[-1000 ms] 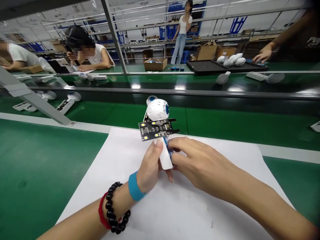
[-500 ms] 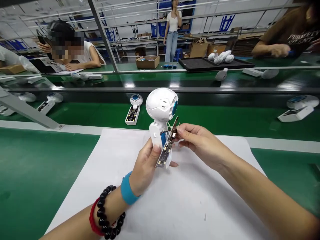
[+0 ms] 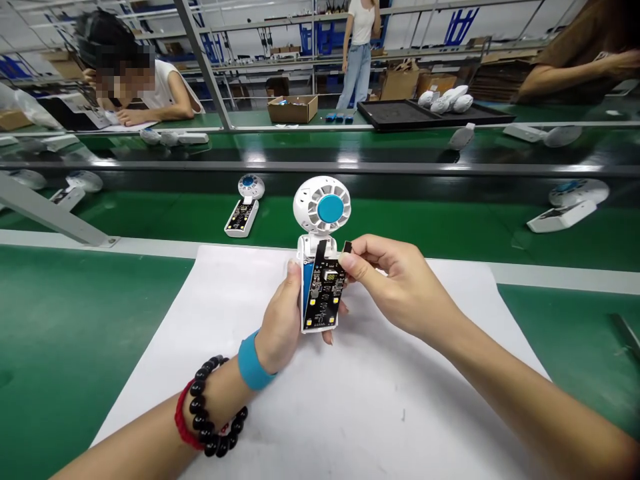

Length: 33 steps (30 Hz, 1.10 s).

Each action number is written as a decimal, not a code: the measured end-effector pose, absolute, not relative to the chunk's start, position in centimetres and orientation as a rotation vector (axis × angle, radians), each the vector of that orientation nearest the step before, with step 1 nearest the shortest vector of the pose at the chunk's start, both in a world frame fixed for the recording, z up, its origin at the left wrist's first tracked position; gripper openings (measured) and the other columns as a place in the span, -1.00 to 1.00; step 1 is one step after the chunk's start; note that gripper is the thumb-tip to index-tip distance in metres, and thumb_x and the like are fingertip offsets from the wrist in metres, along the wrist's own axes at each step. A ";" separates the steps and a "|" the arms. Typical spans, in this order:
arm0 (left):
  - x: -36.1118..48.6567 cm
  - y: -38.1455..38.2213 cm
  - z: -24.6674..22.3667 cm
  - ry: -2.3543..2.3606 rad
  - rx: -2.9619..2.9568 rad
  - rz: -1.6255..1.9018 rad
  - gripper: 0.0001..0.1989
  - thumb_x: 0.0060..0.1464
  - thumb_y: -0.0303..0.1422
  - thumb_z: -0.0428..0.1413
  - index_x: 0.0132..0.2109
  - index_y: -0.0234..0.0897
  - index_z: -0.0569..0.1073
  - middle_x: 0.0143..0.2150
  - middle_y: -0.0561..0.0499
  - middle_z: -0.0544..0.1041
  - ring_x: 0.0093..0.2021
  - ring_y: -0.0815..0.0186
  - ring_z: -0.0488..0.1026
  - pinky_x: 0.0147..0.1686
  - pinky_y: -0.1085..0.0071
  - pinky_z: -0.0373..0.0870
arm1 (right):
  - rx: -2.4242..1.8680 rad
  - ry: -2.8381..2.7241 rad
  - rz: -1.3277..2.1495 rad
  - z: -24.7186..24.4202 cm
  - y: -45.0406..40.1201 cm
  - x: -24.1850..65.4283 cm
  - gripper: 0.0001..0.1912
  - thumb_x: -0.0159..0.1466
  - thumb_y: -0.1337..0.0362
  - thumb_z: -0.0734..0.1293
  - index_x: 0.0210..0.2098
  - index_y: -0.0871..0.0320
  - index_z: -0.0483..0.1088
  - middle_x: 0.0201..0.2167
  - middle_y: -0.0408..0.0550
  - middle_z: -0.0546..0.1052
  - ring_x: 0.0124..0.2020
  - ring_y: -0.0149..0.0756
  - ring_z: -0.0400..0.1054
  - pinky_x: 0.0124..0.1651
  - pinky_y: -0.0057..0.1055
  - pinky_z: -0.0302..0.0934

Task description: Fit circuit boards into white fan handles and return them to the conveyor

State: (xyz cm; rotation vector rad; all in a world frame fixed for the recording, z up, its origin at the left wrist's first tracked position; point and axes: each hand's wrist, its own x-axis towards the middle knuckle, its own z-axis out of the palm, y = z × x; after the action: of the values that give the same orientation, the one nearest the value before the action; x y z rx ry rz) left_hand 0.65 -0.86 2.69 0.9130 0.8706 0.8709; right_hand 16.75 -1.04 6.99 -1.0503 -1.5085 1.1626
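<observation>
My left hand (image 3: 281, 323) is wrapped round the handle of a white handheld fan (image 3: 304, 202) held upright above the white sheet. The round head faces me, with a blue hub (image 3: 332, 209) amid white ribs. Over the open handle lies a black circuit board (image 3: 324, 297), slightly askew, with a small digit display and yellow-white LEDs. Left of the board, a blue part (image 3: 307, 287) shows inside the handle. My right hand (image 3: 400, 277) pinches the board's upper right corner between thumb and index finger, by a short black strip. Some left fingertips are hidden behind the handle.
White paper (image 3: 240, 413) covers the bench in front of me. Beyond it, a green conveyor belt (image 3: 170, 217) carries other fans, one with its board exposed (image 3: 241, 217). A slanted grey post (image 3: 60, 207) stands left. Co-workers, a cardboard box (image 3: 293, 110) and a black tray (image 3: 387, 115) are farther back.
The fan has turned from side-on to facing me. The board, earlier tilted edge-on away from the handle, now lies over it. My right hand still pinches its upper end.
</observation>
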 end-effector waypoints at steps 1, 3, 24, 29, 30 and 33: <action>0.7 -0.9 2.7 0.879 0.912 0.871 -0.25 0.19 0.21 -0.19 -0.05 -0.41 0.48 -0.40 -0.13 0.58 -0.65 0.31 0.43 -0.72 0.43 0.42 | -1.063 -1.527 1.130 7.0 -1.1 16.7 -0.75 0.37 0.29 0.27 -0.46 0.13 0.30 -0.52 -0.19 0.46 -0.58 -0.39 0.36 -0.44 -0.43 0.25; 0.7 -0.9 2.7 0.884 0.907 0.874 -0.26 0.19 0.20 -0.19 -0.04 -0.40 0.48 -0.41 -0.12 0.57 -0.65 0.30 0.44 -0.72 0.43 0.42 | -1.091 -1.563 1.058 7.0 -1.1 16.7 -0.74 0.36 0.32 0.27 -0.48 0.14 0.30 -0.54 -0.19 0.44 -0.57 -0.39 0.35 -0.45 -0.45 0.21; 0.3 -2.2 2.2 0.532 1.402 1.254 -0.43 0.12 0.15 0.05 0.03 -0.21 0.36 -0.29 -0.03 0.52 -0.26 0.20 0.53 -0.37 0.37 0.49 | -0.518 -2.060 0.498 5.7 -1.6 17.3 -0.74 0.39 0.24 0.34 0.02 0.21 0.41 -0.25 -0.05 0.60 -0.45 -0.38 0.41 -0.36 -0.45 0.31; 0.0 -2.2 1.9 0.549 1.466 1.220 -0.39 0.12 0.18 0.02 0.05 -0.23 0.36 -0.14 -0.11 0.55 -0.16 0.12 0.53 -0.23 0.24 0.51 | -0.504 -2.153 0.516 5.9 -1.7 17.4 -0.74 0.41 0.28 0.30 0.06 0.20 0.43 -0.03 0.03 0.57 -0.31 -0.26 0.51 -0.26 -0.36 0.39; -0.1 -2.1 1.8 0.568 1.482 1.230 -0.39 0.13 0.18 0.02 0.05 -0.24 0.37 -0.11 -0.13 0.54 -0.13 0.12 0.52 -0.18 0.22 0.50 | -0.511 -2.150 0.527 6.0 -1.7 17.4 -0.74 0.42 0.28 0.29 0.05 0.22 0.44 -0.04 0.04 0.58 -0.27 -0.23 0.52 -0.23 -0.34 0.40; -0.2 -1.9 1.6 0.579 1.524 1.277 -0.44 0.16 0.12 0.02 0.05 -0.24 0.39 -0.06 -0.11 0.52 -0.07 0.13 0.49 -0.09 0.21 0.47 | -0.526 -2.135 0.567 6.0 -1.6 17.4 -0.74 0.44 0.29 0.25 0.03 0.27 0.46 -0.08 0.06 0.59 -0.24 -0.21 0.53 -0.22 -0.33 0.40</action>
State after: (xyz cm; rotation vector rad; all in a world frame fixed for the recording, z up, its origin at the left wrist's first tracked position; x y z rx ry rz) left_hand -0.18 -1.90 1.64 1.5245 0.5787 1.2773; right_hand 17.43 -1.63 6.03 -0.5265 -2.1352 0.5674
